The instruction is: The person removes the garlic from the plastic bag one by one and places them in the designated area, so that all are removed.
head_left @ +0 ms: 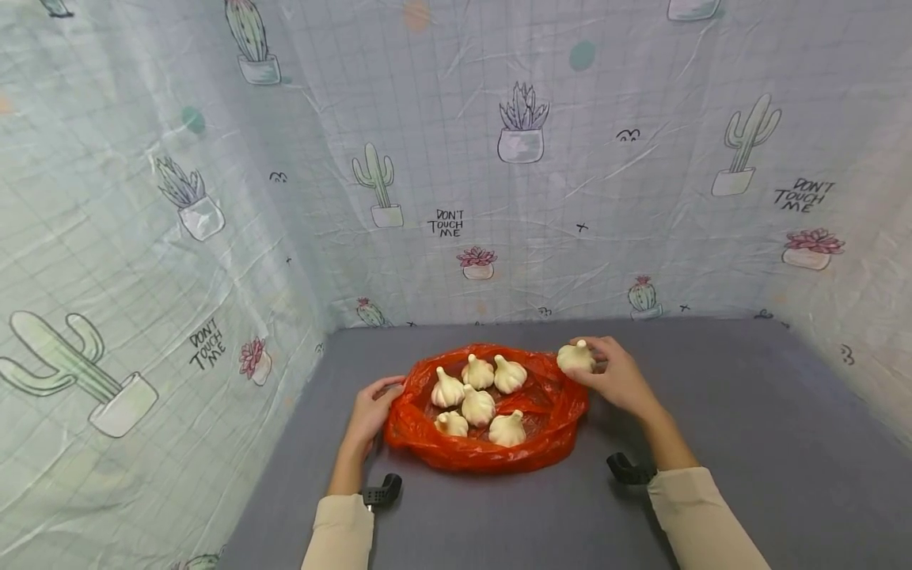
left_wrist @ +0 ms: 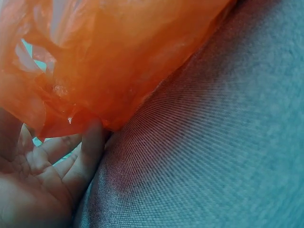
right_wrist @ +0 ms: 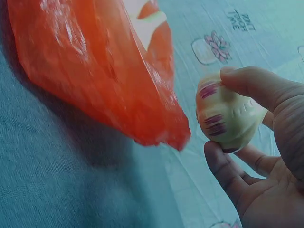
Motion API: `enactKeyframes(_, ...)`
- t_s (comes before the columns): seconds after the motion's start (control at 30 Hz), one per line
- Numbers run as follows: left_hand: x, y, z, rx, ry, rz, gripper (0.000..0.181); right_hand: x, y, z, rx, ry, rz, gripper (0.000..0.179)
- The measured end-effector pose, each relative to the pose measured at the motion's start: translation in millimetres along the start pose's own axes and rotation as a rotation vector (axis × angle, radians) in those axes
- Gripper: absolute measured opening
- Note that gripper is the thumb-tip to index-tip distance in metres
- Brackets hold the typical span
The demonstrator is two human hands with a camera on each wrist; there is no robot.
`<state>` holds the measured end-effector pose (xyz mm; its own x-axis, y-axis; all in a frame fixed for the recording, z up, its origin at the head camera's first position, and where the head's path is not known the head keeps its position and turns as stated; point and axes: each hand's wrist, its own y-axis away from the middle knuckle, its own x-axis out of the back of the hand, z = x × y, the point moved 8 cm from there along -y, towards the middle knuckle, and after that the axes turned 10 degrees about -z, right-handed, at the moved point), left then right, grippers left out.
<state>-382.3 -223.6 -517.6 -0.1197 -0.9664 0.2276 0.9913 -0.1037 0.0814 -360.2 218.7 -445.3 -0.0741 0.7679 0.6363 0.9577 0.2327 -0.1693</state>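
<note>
A red plastic bag point(head_left: 484, 459) lies wide open on the table, its rim folded down around several garlic bulbs point(head_left: 478, 405). At its left rim my left hand point(head_left: 370, 410) grips the plastic; in the left wrist view, part of the fingers point(left_wrist: 92, 142) is hidden by the bag. My right hand point(head_left: 614, 372) holds one garlic bulb point(head_left: 575, 358) between thumb and fingertips, beside the bag's right rim. Seen from the right wrist, this bulb point(right_wrist: 225, 114) has purple streaks on its pale surface and is apart from the red plastic.
A dark grey cloth-covered table point(head_left: 492, 522) extends around the bag. Behind and at the sides hangs a pale curtain point(head_left: 427, 158) printed with potted cacti. A black wrist device point(head_left: 382, 491) sits at the left sleeve and another black device point(head_left: 630, 469) at the right sleeve.
</note>
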Motion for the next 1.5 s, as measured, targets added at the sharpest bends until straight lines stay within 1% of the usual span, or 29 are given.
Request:
enactKeyframes(0.13,1.6,-2.7,0.1,0.005,0.007,-0.007,0.034,9,0.8,7,-0.023,-0.010,0.018,0.054)
enactKeyframes(0.23,0.9,-2.8,1.0,0.026,0.028,-0.025,0.036,15,1.8,16,-0.054,-0.010,0.027,0.056)
enactKeyframes(0.4,-5.1,11.6,21.1,0.034,0.078,-0.072,0.036,23,5.5,29,-0.100,0.006,0.043,0.058)
enactKeyframes(0.47,-6.1,15.1,25.0,0.031,0.088,-0.079,0.036,25,7.3,33,-0.116,0.011,0.044,0.059)
enactKeyframes(0.53,-5.6,13.1,19.8,0.033,0.096,-0.078,0.036,25,8.4,37,-0.129,0.010,0.043,0.060)
enactKeyframes(0.7,-3.1,3.8,-1.8,0.051,0.129,-0.058,0.036,24,8.4,45,-0.142,0.008,0.045,0.061)
enactKeyframes(0.8,-2.1,0.7,-7.7,0.044,0.123,-0.043,0.036,23,8.6,49,-0.142,0.006,0.056,0.060)
enactKeyframes(0.93,-0.8,-1.1,-7.7,0.016,0.102,-0.021,0.034,23,10.4,55,-0.152,0.008,0.065,0.057)
enactKeyframes(1.03,-0.6,-1.1,-7.0,0.010,0.106,-0.011,0.032,22,11.8,61,-0.161,0.022,0.063,0.058)
enactKeyframes(1.23,-2.3,0.1,-4.9,0.019,0.091,-0.022,0.034,19,14.3,71,-0.194,0.069,0.062,0.059)
enactKeyframes(1.37,-1.5,1.5,-4.7,0.025,0.086,-0.021,0.037,14,12.9,71,-0.192,0.084,0.053,0.059)
enactKeyframes(1.5,-1.5,-0.2,-5.4,0.027,0.093,-0.021,0.037,13,10.9,71,-0.185,0.070,0.054,0.059)
